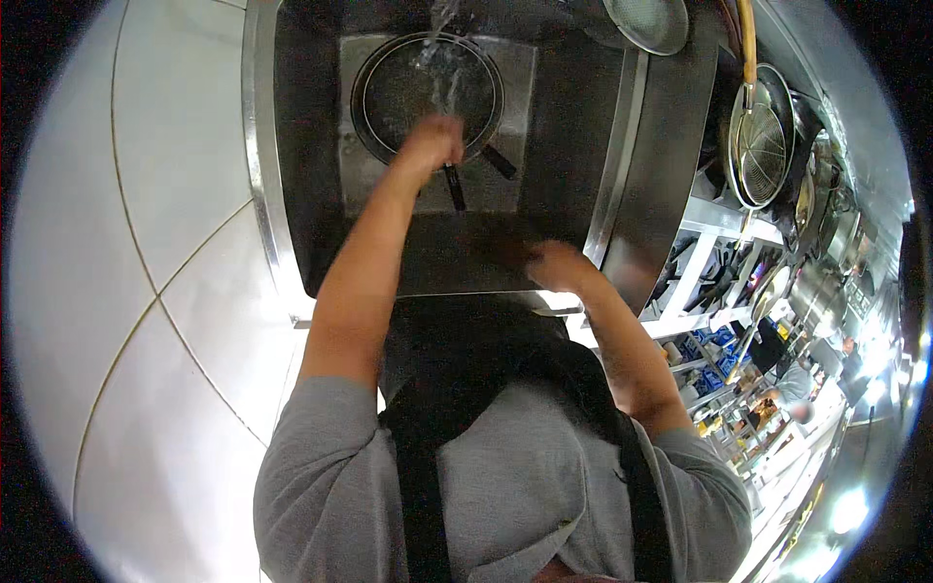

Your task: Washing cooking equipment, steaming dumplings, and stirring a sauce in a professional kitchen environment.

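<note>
Two round pans, one in the other, sit in the steel sink (pixel 525 87); the upper pan (pixel 397 95) has water pouring into it. Over the pan's near rim is my left hand (pixel 435 140), fingers curled; whether it grips anything is hidden. One black pan handle (pixel 454 188) points towards me just below that hand, and a second black handle (pixel 499 162) slants to the right. My right hand (pixel 557 267), blurred, hovers at the sink's near right edge, apart from the pans, and its fingers cannot be made out clearly.
A metal strainer (pixel 649 22) lies at the upper right, beyond the sink's raised rim (pixel 625 157). Further right hangs a wire skimmer (pixel 762 157) among other pans. White tiles (pixel 182 240) border the left side. Shelves and a person (pixel 794 390) appear far off at the right.
</note>
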Motion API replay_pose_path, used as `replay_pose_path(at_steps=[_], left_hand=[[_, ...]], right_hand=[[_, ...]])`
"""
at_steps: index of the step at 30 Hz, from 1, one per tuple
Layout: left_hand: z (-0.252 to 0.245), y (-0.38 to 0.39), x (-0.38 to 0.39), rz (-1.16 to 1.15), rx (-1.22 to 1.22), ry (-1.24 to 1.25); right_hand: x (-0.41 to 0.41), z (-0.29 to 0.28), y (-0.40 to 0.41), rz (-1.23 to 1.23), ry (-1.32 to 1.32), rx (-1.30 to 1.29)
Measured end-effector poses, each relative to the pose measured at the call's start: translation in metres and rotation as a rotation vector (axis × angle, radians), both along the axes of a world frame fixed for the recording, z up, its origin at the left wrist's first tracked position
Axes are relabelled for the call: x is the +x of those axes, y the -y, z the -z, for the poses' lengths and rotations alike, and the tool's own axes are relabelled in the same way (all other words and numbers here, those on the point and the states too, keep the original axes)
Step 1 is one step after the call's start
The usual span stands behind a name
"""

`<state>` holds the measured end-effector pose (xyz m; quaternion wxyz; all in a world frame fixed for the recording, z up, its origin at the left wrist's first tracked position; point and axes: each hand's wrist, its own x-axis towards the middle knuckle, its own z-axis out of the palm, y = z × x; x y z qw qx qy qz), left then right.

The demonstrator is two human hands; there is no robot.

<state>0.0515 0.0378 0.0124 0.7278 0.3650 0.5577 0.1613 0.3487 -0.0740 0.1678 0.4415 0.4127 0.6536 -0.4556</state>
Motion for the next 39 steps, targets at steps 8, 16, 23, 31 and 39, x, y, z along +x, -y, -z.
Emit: replay_pose_path(at_steps=[8, 16, 23, 31, 39], left_hand=[[0.179, 0.168, 0.071, -0.489, -0.405, -0.057], [0.033, 0.122, -0.023, -0.658, -0.584, 0.721], [-0.049, 0.094, -0.057, -0.582, -0.614, 0.434], [-0.173, 0.128, -0.07, -0.319, -0.324, -0.092], [-0.22, 0.14, -0.063, -0.212, -0.229, -0.207]], right_hand=[[-0.057, -0.064, -0.05, 0.04, 0.202, 0.098], [-0.086, -0.198, -0.097, -0.061, 0.111, 0.442], [-0.087, -0.166, -0.125, 0.384, -0.098, 0.719], [-0.122, -0.084, -0.136, 0.591, -0.35, 0.072], [-0.131, -0.053, -0.129, 0.998, -0.557, -0.124]])
